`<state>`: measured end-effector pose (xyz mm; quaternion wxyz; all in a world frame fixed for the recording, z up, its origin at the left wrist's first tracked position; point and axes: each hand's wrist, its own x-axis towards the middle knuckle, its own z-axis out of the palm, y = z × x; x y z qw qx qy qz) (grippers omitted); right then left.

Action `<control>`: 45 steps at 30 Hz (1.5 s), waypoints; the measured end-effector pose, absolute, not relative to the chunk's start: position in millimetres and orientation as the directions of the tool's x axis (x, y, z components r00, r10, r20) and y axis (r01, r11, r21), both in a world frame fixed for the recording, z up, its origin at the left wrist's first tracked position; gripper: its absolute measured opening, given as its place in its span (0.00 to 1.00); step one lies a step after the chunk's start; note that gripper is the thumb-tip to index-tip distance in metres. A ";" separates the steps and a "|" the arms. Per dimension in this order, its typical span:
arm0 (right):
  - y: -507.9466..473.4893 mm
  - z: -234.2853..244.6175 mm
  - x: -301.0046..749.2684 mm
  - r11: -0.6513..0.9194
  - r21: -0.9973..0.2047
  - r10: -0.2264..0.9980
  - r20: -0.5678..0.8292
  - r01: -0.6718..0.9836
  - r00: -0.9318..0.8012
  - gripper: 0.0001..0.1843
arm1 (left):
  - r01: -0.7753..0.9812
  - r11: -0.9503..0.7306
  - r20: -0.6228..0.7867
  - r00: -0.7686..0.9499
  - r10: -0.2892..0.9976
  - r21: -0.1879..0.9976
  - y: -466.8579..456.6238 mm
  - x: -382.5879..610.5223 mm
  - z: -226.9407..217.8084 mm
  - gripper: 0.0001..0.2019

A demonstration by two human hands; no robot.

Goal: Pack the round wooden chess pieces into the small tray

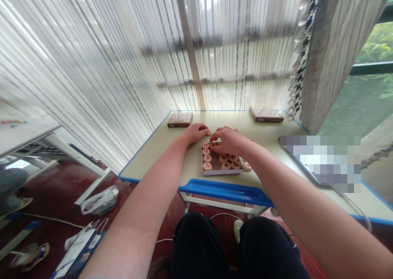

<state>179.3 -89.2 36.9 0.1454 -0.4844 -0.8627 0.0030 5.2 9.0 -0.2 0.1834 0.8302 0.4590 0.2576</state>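
A shallow white tray (215, 171) lies on the beige table (159, 152) near its front edge, holding several round wooden chess pieces (207, 166) with red or dark characters. My right hand (229, 140) hovers over the tray's far end, fingers curled in a pinch around a piece I can barely see. My left hand (196, 132) rests on the table just left of and beyond the tray, fingers bent, fingertips touching a round piece (208, 133). One piece (247, 166) lies on the table right of the tray.
Two flat brown boxes sit at the table's back, one left (180, 119) and one right (265, 114). A cable (353, 205) runs along the right side. Striped curtains (123, 66) hang behind. A plastic bag (100, 201) and shoes lie on the red floor at left.
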 end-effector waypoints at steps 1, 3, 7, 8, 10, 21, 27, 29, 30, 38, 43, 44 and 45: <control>-89.0 36.8 179.4 0.528 -0.159 0.839 0.250 0.834 -0.483 0.13 | 0.664 -0.507 0.256 0.443 0.859 0.550 9.1 5.1 -0.3 0.16; -88.6 38.7 180.2 0.522 -0.199 0.845 0.253 0.830 -0.471 0.13 | 0.654 -0.501 0.255 0.439 0.861 0.566 9.5 4.8 -0.7 0.16; -89.4 53.5 190.2 0.438 -0.319 0.887 0.303 0.840 -0.348 0.12 | 0.638 -0.501 0.264 0.435 0.861 0.584 10.1 4.7 -1.3 0.17; -91.2 58.2 195.8 0.389 -0.346 0.908 0.302 0.854 -0.291 0.13 | 0.637 -0.502 0.259 0.439 0.860 0.585 9.7 4.7 -1.1 0.16; -99.0 65.4 211.2 0.271 -0.374 0.954 0.226 0.887 -0.196 0.13 | 0.638 -0.505 0.241 0.458 0.856 0.582 8.1 4.5 -0.3 0.17; -194.2 10.0 256.6 0.308 -0.443 0.933 0.314 0.842 -0.177 0.14 | 0.555 -0.460 0.196 0.469 0.861 0.693 12.1 1.7 -8.2 0.17; -202.9 1.0 258.6 0.364 -0.513 0.915 0.353 0.777 -0.196 0.14 | 0.576 -0.415 0.207 0.392 0.897 0.704 -2.1 -0.2 -4.7 0.14; -205.2 1.1 262.9 0.349 -0.542 0.927 0.318 0.765 -0.198 0.16 | 0.589 -0.411 0.213 0.377 0.902 0.696 -6.9 0.4 -2.7 0.14; -206.5 1.3 264.5 0.330 -0.555 0.934 0.308 0.764 -0.179 0.16 | 0.593 -0.412 0.217 0.373 0.902 0.692 -8.4 0.9 -2.1 0.14; -211.5 3.5 262.3 0.263 -0.567 0.947 0.305 0.780 -0.098 0.16 | 0.599 -0.415 0.236 0.357 0.904 0.684 -9.6 2.3 -2.8 0.13; -210.4 1.8 264.1 0.277 -0.570 0.940 0.328 0.773 -0.095 0.13 | 0.588 -0.451 0.275 0.368 0.888 0.671 -5.9 0.6 -5.5 0.15; -210.1 3.5 262.2 0.289 -0.571 0.930 0.357 0.769 -0.085 0.13 | 0.588 -0.455 0.278 0.370 0.886 0.669 -5.4 0.8 -5.7 0.15; -209.7 6.5 258.6 0.304 -0.570 0.917 0.391 0.763 -0.074 0.14 | 0.588 -0.453 0.278 0.368 0.888 0.670 -5.2 1.2 -5.8 0.16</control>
